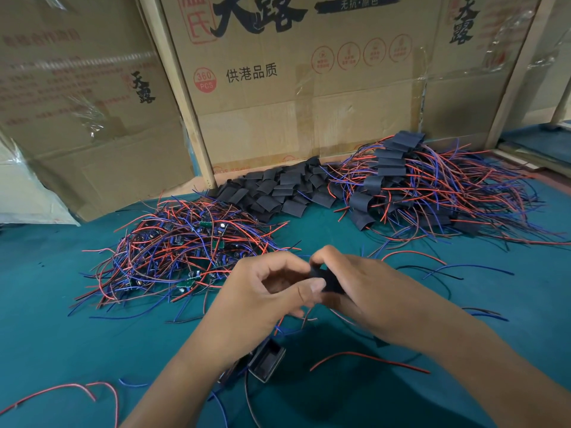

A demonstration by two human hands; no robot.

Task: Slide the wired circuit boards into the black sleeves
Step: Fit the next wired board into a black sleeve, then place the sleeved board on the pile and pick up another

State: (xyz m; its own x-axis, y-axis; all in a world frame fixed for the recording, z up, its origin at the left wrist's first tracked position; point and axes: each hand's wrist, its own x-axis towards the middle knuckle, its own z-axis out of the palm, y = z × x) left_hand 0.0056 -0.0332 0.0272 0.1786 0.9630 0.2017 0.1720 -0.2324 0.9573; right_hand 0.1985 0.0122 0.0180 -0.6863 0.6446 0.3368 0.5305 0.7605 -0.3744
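Both forearms are reaching in, the left hand [272, 291] and right hand [364, 291] meeting and pinching one black sleeve [327, 281] between them; a board seems to be going in, though it is hidden. Next comes pushing it home, wires trailing below the left hand. Sleeve is looking matte and flattened

Printed cardboard boxes [296, 97] (taped) stand behind the teal tabletop [46, 273].

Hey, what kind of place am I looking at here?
Probably a small assembly workshop: heaps of wired boards and black sleeves on a green table, with taped cartons behind.
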